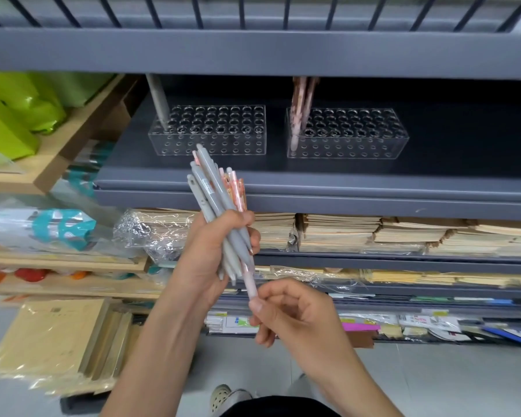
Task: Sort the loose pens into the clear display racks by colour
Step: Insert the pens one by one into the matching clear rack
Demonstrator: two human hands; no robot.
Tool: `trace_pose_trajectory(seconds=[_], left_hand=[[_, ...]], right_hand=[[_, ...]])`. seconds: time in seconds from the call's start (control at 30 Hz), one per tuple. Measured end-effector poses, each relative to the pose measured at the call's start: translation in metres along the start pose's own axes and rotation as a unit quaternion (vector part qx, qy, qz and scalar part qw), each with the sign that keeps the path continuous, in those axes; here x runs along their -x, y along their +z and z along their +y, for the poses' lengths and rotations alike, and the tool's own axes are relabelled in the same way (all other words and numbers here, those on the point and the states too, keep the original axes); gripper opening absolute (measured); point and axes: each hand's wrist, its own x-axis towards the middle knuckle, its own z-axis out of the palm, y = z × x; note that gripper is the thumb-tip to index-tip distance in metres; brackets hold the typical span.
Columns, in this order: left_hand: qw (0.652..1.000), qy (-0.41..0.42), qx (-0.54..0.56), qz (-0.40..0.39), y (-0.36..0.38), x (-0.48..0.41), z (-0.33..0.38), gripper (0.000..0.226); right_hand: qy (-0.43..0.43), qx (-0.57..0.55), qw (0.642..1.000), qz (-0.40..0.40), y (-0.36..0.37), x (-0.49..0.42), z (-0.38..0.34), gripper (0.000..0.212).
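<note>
Grey shelf (433,179) — 2 clear racks (208,130) on top, notebook stacks (343,231) beneath

The bundle of slim plastic pens (214,200) near the middle mixes plain matte grey barrels with pale pink ones printed in small orange-brown marks, and the single pen (250,281) sticking out below it is pale pink. On the dark slate-grey metal shelf (313,188), the left clear acrylic rack (208,144) holds one plain grey pen (158,100), and the right clear acrylic rack (348,147) holds pink pens speckled with brown (301,106). Glossy lime-green packs (18,109) lie far left, teal-and-white wrapped items (63,227) nearer, and tan kraft notebooks (403,233) fill the lower right, above a magenta slip (360,326).
</note>
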Motion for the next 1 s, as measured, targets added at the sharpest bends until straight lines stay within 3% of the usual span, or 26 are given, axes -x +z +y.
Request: trace_pose_trajectory(seconds=[0.3,0.7,1.0], left_hand=[[1.0,-0.011,0.007,-0.021,0.004,0.002,-0.006,0.033],[0.999,-0.013,0.02,-0.028,0.011,0.0,-0.005,0.045],[0.998,0.048,0.043,-0.021,0.004,-0.006,0.011,0.045]], right_hand=[[0.002,0.005,1.0,-0.029,-0.018,0.012,-0.003,0.004],[0.017,0.012,0.997,-0.068,-0.025,0.021,0.001,0.01],[-0.035,0.095,0.995,-0.017,-0.046,0.024,-0.004,0.003]])
